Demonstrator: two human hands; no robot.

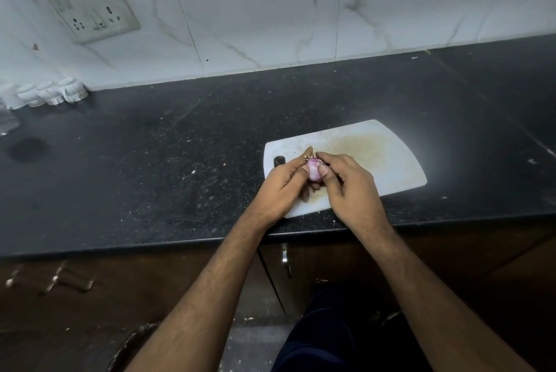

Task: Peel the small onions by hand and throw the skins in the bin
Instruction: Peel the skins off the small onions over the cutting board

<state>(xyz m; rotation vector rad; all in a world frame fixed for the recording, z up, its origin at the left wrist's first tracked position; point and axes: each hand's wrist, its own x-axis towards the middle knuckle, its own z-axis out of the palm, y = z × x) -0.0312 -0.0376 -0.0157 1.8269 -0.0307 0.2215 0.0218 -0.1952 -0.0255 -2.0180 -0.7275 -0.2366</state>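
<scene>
Two hands, left hand (281, 188) and right hand (350, 188), pinch one onion (313, 171).

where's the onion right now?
Head view, centre frame: the onion is pinched between the left hand and right hand, just above the near-left part of the white cutting board.

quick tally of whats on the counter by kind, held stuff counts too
onion, held by the left hand and right hand: 1
cutting board: 1
white jars by the wall: 4
clear glass item at the left edge, cut off: 1
total: 7
</scene>
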